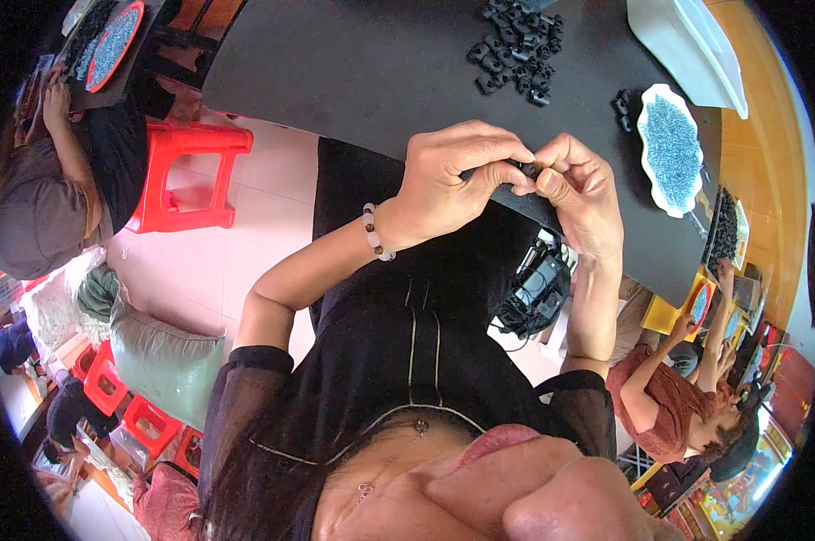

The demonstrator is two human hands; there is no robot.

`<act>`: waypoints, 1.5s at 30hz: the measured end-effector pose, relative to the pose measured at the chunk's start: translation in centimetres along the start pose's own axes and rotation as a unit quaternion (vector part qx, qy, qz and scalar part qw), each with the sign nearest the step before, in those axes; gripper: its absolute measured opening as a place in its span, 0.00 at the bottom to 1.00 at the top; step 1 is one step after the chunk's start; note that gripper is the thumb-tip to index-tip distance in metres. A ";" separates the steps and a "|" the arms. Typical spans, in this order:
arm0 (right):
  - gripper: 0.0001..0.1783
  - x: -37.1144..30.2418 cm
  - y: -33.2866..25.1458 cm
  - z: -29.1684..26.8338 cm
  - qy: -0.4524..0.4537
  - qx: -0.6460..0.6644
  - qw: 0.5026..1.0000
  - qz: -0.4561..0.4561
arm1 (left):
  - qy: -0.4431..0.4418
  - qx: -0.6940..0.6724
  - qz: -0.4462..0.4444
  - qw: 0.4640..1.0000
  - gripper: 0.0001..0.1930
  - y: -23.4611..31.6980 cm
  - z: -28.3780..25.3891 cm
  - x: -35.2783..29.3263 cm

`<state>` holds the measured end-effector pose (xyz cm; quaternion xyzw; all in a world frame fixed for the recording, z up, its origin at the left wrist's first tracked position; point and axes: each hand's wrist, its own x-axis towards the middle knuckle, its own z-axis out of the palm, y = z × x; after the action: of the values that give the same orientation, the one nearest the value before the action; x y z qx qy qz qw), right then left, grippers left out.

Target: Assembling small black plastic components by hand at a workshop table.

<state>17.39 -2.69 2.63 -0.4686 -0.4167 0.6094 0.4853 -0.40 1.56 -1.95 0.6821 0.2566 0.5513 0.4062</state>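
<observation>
Both hands meet just above the near edge of the black table (pixel 353 63). The left hand (pixel 453 176) and right hand (pixel 574 185) pinch one small black plastic part (pixel 526 168) between thumbs and fingertips, closed tight on it; most of it is hidden. Judged light, rigid and easily dropped: hold by its outer faces. A pile of like black parts (pixel 516 50) lies toward the far edge; a white scalloped dish (pixel 669 149) of grey-blue beads sits at the right edge.
</observation>
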 end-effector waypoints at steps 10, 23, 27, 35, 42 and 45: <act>0.06 -0.8 0.0 -0.5 -0.004 -0.090 0.996 -0.022 | -0.010 0.063 0.063 0.996 0.09 0.8 0.5 -0.4; 0.23 -1.5 -0.4 -1.0 -0.099 0.060 0.993 -0.006 | -0.043 0.012 0.084 0.995 0.14 2.7 0.3 0.4; 0.27 -2.0 0.3 -1.5 -0.129 0.103 0.986 0.011 | -0.066 0.100 0.126 0.985 0.16 2.9 0.3 0.3; 0.24 -2.6 1.5 -1.8 -0.134 0.160 0.978 -0.005 | -0.066 0.137 0.077 0.985 0.14 4.0 0.7 0.4; 0.22 -3.1 2.0 -1.2 -0.095 0.170 0.981 -0.021 | -0.092 0.147 0.089 0.981 0.14 4.8 0.4 0.7; 0.22 -3.2 2.0 -1.3 -0.102 0.184 0.977 -0.011 | -0.101 0.130 0.069 0.984 0.15 4.7 0.1 0.6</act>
<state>18.51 -6.12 0.98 -0.3017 -0.3498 0.7151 0.5246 -0.61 -0.46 2.30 0.7976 0.2359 0.4679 0.2988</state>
